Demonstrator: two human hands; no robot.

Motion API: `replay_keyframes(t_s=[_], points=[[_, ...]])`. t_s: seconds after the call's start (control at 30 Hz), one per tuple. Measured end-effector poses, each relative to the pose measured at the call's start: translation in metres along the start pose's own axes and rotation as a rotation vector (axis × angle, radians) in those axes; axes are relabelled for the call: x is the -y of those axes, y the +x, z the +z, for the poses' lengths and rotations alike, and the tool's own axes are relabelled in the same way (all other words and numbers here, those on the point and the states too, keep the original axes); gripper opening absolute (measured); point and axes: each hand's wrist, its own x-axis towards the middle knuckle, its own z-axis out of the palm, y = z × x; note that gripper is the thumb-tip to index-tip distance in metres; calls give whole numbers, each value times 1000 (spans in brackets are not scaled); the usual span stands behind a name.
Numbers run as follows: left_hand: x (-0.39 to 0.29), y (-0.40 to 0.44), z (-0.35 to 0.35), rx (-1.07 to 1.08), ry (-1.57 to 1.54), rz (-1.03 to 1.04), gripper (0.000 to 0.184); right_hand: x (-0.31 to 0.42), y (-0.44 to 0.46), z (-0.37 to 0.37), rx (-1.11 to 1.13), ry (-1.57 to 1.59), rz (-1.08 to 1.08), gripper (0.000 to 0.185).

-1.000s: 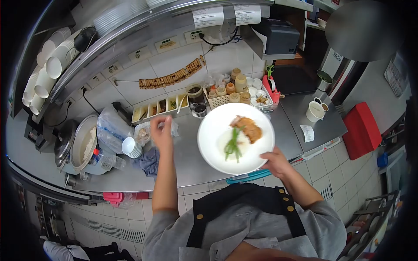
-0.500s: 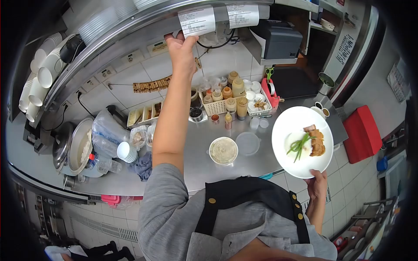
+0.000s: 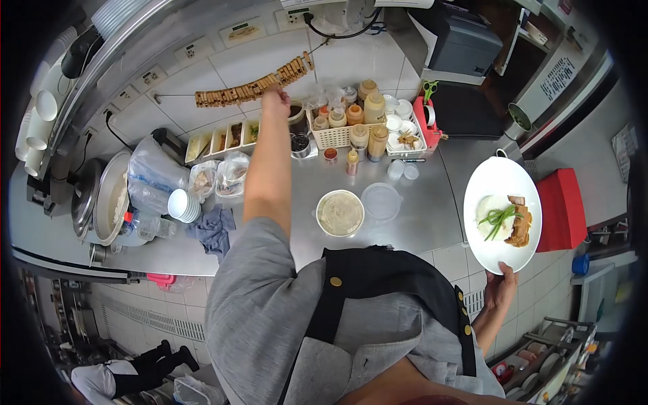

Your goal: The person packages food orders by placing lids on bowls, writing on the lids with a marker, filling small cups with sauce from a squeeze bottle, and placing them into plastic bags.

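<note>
On the right, my right hand (image 3: 501, 287) grips the near rim of a white plate (image 3: 474, 251), which it holds up beside the counter. White rice (image 3: 493, 206), green strips (image 3: 500, 217) and browned sliced meat (image 3: 518, 226) lie on that plate. My left hand (image 3: 275, 101) reaches to the row of wooden clothespins (image 3: 233, 94) strung along the tiled wall. Its fingers are pressed together at the pins; whether a pin is between them is too small to tell. Below it stand a tray of toppings (image 3: 217, 143) and a dark sauce jar (image 3: 298, 121).
A round filled tub (image 3: 340, 213) and a clear lid (image 3: 381, 202) lie on the steel counter (image 3: 418, 233). Sauce bottles (image 3: 375, 108) fill a basket behind. Paper cups (image 3: 183, 206), a grey cloth (image 3: 213, 233) and a rice pot (image 3: 108, 196) are left. A person (image 3: 101, 381) is at lower left.
My left hand has left the hanging receipt and come down to the clothespins. The plate has moved from in front of me to the right, in my right hand. The view has shifted.
</note>
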Motion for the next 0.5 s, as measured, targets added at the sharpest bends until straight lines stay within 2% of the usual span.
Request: replay_keyframes(t_s=[0.13,0.2,0.3,0.37,0.43,0.5], points=[[34,16,14,-83,32,-94,22,-6,9,-7,-35,9,25,58],[39,14,23,-209,-43,-106,38,-9,11,-11,-35,11,34,58],[45,35,20,-163,-139,-77,42,-14,8,-8,-72,61,9,59],[57,80,-3,-45,-184,-83,41,-15,7,1,-106,61,3,59],[58,101,-8,-106,-254,-140,39,-16,2,2,-151,55,5,60],[53,67,10,-210,-245,-102,40,-25,12,-10,-162,49,32,59]])
